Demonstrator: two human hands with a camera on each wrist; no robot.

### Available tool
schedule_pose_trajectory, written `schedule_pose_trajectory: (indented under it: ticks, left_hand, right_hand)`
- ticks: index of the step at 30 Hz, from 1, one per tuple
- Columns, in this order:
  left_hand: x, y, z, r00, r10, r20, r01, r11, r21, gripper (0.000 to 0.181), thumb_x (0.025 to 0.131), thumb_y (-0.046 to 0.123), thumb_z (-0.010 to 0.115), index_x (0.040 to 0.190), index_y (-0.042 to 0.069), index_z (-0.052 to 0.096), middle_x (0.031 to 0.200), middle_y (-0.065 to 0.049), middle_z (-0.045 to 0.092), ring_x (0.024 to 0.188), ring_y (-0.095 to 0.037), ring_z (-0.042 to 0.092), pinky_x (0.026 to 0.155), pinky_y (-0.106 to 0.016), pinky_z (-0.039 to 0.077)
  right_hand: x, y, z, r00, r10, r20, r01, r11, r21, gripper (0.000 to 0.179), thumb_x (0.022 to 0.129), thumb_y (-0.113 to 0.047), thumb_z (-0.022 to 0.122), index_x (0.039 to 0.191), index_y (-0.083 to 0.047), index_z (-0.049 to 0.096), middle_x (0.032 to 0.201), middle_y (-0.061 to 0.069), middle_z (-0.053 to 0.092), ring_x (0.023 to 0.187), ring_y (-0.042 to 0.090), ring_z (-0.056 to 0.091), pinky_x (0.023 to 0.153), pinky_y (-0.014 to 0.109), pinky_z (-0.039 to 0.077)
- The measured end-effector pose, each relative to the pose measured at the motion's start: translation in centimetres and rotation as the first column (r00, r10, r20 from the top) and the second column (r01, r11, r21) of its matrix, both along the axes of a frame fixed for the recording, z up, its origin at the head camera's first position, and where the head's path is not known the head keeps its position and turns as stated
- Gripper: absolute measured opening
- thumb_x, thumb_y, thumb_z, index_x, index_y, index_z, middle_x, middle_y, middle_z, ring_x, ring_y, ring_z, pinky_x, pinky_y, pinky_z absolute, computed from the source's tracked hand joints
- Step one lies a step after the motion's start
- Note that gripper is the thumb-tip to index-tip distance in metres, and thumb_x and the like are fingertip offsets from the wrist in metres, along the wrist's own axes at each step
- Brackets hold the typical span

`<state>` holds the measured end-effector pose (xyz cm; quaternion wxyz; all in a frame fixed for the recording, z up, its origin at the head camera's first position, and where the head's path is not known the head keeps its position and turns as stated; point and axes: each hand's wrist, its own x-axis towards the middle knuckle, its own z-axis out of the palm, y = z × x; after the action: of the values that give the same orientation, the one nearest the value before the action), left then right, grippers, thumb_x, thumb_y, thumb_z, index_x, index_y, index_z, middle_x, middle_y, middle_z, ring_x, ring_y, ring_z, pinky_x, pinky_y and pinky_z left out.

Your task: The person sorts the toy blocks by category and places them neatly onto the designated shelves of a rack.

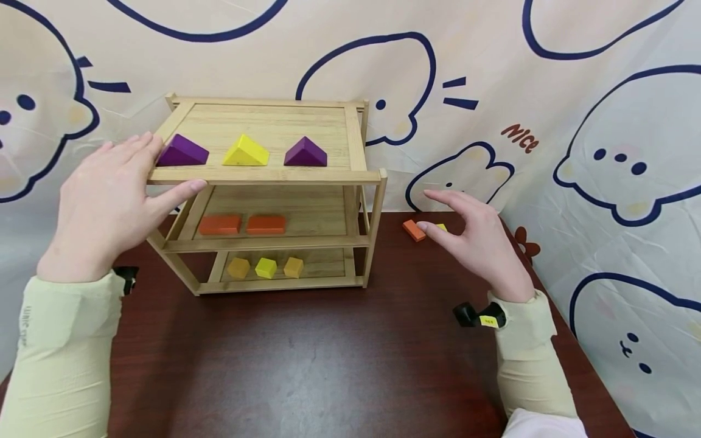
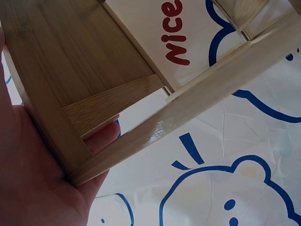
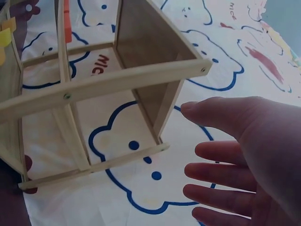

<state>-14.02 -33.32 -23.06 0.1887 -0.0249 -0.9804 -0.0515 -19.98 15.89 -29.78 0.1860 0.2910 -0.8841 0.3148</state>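
Observation:
A three-tier wooden shelf (image 1: 274, 121) stands on the table in the head view. My left hand (image 1: 104, 201) grips its top front-left corner, thumb along the front edge; in the left wrist view some fingers show through a gap beside the board. On the top tier sit a purple triangular block (image 1: 183, 151), a yellow one (image 1: 246, 151) and another purple block (image 1: 305, 152). Two orange rectangular blocks (image 1: 266, 224) lie on the middle tier. My right hand (image 1: 476, 237) hovers right of the shelf with fingers extended, holding nothing; the right wrist view shows its fingers (image 3: 221, 172) apart from the frame.
Three small cubes (image 1: 266, 268), yellow and yellowish-orange, rest on the bottom tier. Beyond my right hand, an orange block (image 1: 414, 230) lies on the dark table (image 1: 306, 359), beside a mostly hidden yellow piece (image 1: 442, 227). Patterned cloth (image 1: 619, 152) hangs behind and to the right.

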Motion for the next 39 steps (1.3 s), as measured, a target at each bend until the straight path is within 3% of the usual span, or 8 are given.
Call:
schedule_pose_trajectory:
  ticks: [11,16,27,39]
  left_hand:
    - [0.0,0.0,0.0,1.000,0.001,0.003,-0.001,1.000,0.002,0.098,0.095,0.068,0.055,0.157,-0.003,0.029,0.157,-0.031,0.030,0.144,-0.051,0.028,0.124,-0.046,0.008]
    - [0.0,0.0,0.0,1.000,-0.003,-0.004,0.003,1.000,0.004,0.097,0.095,0.067,0.055,0.157,-0.003,0.030,0.156,-0.031,0.031,0.143,-0.051,0.029,0.124,-0.046,0.008]
    - [0.0,0.1,0.0,1.000,0.011,0.018,-0.011,1.000,0.002,0.098,0.095,0.068,0.053,0.157,-0.004,0.027,0.158,-0.031,0.028,0.144,-0.051,0.027,0.124,-0.046,0.007]
    - [-0.1,0.0,-0.1,1.000,0.008,0.006,-0.008,1.000,0.000,0.099,0.095,0.068,0.054,0.157,-0.004,0.028,0.157,-0.032,0.030,0.143,-0.051,0.029,0.124,-0.046,0.008]
  right_hand:
    - [-2.4,0.3,-1.0,0.991,-0.076,0.114,0.070,0.996,0.051,0.058,0.093,-0.043,0.075,0.142,-0.016,0.062,0.141,0.004,0.061,0.131,0.027,0.054,0.108,0.055,0.043]
    - [-3.9,0.6,-1.8,0.984,-0.096,0.153,0.088,0.994,0.059,0.059,0.093,-0.044,0.074,0.143,-0.015,0.061,0.140,0.008,0.062,0.127,0.029,0.057,0.104,0.055,0.047]
    - [-7.4,0.6,-3.9,0.953,-0.128,0.274,0.117,0.991,0.059,0.063,0.094,-0.046,0.071,0.145,-0.012,0.058,0.142,0.012,0.059,0.123,0.032,0.058,0.102,0.054,0.050]
    - [-10.1,-0.2,-6.2,0.918,-0.140,0.371,0.124,0.990,0.066,0.060,0.096,-0.040,0.070,0.145,-0.007,0.056,0.142,0.014,0.058,0.123,0.035,0.058,0.100,0.054,0.051]
